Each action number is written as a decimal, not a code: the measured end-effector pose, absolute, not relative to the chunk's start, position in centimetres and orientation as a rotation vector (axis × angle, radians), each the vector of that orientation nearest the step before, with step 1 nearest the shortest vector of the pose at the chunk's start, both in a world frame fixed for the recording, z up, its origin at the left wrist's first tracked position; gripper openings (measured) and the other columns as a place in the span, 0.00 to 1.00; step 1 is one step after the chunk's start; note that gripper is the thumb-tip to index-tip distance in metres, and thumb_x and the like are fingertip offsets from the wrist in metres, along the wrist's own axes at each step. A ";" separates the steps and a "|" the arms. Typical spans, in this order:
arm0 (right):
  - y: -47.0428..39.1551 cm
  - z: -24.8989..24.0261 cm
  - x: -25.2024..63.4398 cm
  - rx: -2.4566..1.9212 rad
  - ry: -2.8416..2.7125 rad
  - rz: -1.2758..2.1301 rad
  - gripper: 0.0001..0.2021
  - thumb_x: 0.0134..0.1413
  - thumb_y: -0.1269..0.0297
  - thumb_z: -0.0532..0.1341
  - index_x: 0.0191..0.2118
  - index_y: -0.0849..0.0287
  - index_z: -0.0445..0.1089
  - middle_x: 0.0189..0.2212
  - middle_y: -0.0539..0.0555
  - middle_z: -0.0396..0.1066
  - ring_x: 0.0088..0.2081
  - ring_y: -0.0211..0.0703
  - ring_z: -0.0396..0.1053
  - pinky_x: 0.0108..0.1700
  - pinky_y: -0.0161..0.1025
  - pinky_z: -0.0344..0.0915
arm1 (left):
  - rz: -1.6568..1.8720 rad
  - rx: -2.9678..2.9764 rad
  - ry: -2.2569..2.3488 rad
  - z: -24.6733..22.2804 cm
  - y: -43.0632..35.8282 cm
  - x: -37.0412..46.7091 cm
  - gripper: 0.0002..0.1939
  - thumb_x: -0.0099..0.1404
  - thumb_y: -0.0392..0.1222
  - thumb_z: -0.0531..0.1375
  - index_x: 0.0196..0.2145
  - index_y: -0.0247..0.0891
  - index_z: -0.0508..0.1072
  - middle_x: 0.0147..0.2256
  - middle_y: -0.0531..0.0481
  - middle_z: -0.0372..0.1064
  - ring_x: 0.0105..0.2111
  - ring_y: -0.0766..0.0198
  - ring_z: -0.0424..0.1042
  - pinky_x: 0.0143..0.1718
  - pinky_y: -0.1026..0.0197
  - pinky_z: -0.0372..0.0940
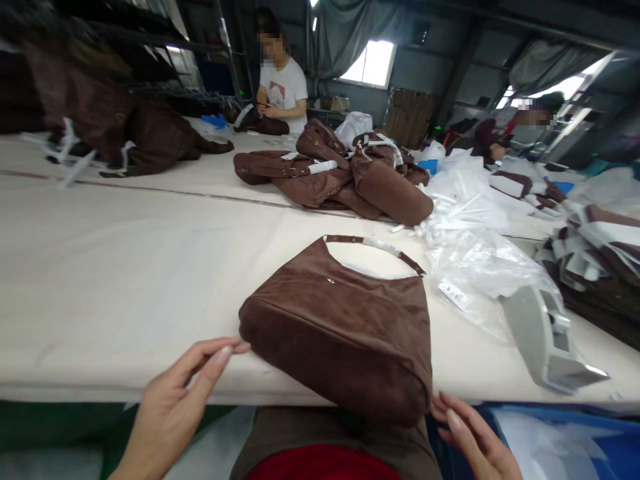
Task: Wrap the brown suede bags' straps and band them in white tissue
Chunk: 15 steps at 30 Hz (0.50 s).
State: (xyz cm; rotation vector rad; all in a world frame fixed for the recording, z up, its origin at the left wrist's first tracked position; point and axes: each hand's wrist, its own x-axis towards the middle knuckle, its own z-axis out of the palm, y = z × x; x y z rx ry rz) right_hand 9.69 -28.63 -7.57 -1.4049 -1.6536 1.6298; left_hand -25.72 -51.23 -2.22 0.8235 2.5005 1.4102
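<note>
Head view: brown bag (340, 320) lies on the pale tabletop (125, 267), in front of the wearer, base toward the body, near right corner sticking out past the table's front edge. Handle (343, 239) points away, white wrap (381, 247) around its middle. Left hand (187, 390) is at the bag's left bottom corner, thumb and fingertips close together; can't tell if it pinches the leather or only sits just beside it. Right hand (470, 430) is at the right bottom corner, fingers loosely bent; contact and grip can't be told either. Right of the bag: clear plastic (490, 267), then a pale gray angled holder (533, 333). Behind: heap of brown bags (395, 193), loose white rolls (460, 213) beside it. Far side: co-worker in a white T-shirt (285, 97), hands together. Blue bin (617, 460) below table edge, right.
</note>
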 end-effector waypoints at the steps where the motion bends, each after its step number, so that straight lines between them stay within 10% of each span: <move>1: -28.2 -7.5 9.3 -1.406 -1.466 1.637 0.29 0.47 0.41 0.68 0.50 0.56 0.77 0.51 0.62 0.76 0.54 0.64 0.72 0.52 0.51 0.73 | 1.461 0.837 2.553 -1.8 -50.3 -26.5 0.21 0.63 0.62 0.58 0.44 0.45 0.76 0.46 0.50 0.77 0.49 0.51 0.74 0.59 0.51 0.63; 6: -26.2 -6.7 4.1 -1.246 -1.177 1.738 0.33 0.50 0.44 0.68 0.60 0.52 0.68 0.63 0.58 0.64 0.63 0.57 0.63 0.57 0.51 0.69 | 1.390 1.175 2.529 -1.3 -44.4 -29.2 0.32 0.64 0.64 0.54 0.58 0.42 0.67 0.66 0.44 0.57 0.65 0.47 0.58 0.67 0.44 0.51; 15: -17.7 -5.7 -1.9 -0.996 -1.255 1.785 0.36 0.36 0.61 0.72 0.57 0.57 0.70 0.50 0.58 0.77 0.52 0.56 0.73 0.55 0.51 0.69 | 1.445 1.214 2.493 -2.2 -42.7 -27.4 0.21 0.63 0.63 0.57 0.31 0.42 0.73 0.42 0.47 0.76 0.48 0.53 0.74 0.55 0.54 0.66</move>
